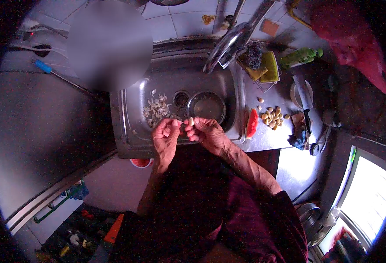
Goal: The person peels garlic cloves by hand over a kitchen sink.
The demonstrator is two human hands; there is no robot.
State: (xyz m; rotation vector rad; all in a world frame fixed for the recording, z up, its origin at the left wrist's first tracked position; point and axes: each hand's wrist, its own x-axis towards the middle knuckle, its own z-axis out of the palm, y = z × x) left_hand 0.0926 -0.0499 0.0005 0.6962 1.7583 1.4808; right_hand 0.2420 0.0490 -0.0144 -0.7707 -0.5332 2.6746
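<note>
Over the front of the steel sink [129, 127], my right hand [208, 135] pinches a pale garlic clove [191, 121] between thumb and fingers. Close beside it, my left hand [165, 138] has thumb and forefinger pressed together near the clove; what sits between them is too small to make out. Papery garlic skins [157, 108] lie in the sink beyond my left hand. A round metal bowl [207, 109] rests in the sink behind my right hand, next to the drain [181, 99]. Several peeled garlic cloves [272, 117] are heaped on the right counter.
A bright red oblong thing [252, 123] lies by the sink's right edge. The faucet [228, 46] overhangs the back. A rack holds a sponge [270, 68] and scourer [253, 57]. Farther right, a knife [304, 98] lies across a white bowl, near a blue cloth [299, 140].
</note>
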